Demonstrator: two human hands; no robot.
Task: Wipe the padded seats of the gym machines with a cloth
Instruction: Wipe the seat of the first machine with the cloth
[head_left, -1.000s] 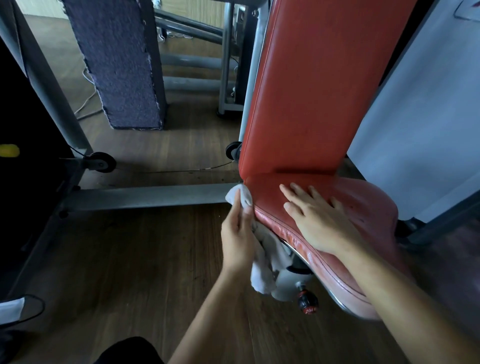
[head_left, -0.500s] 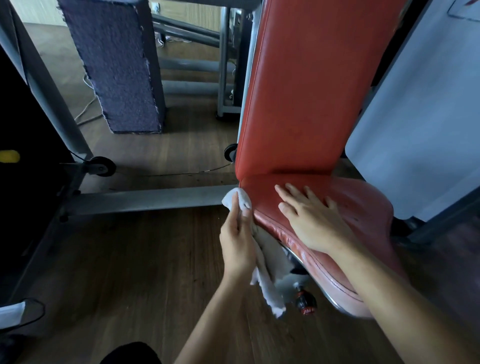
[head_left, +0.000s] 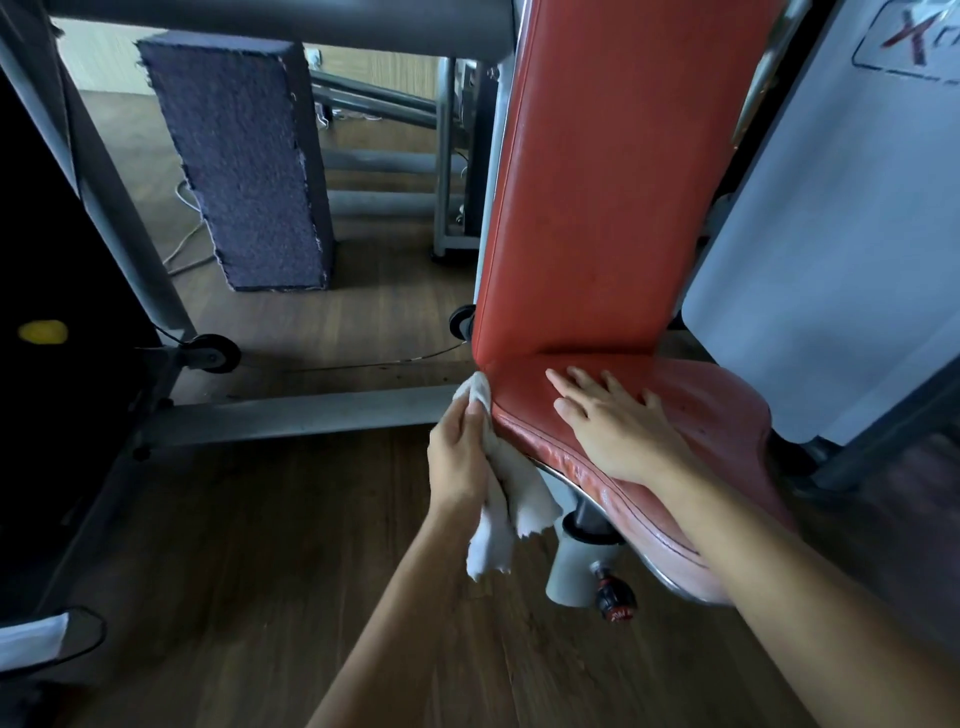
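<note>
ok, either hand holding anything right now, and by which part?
Left hand grips the white cloth around its upper part, pressed to the red seat edge; the rest hangs loose. Right hand lies flat on the seat, holding nothing.

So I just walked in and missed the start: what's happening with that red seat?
A person is cleaning a gym machine. The left hand presses a white cloth against the side edge of the red padded seat, near where it meets the upright backrest. The right hand lies flat on top of the seat, bracing it. The cloth's loose end hangs down.
</note>
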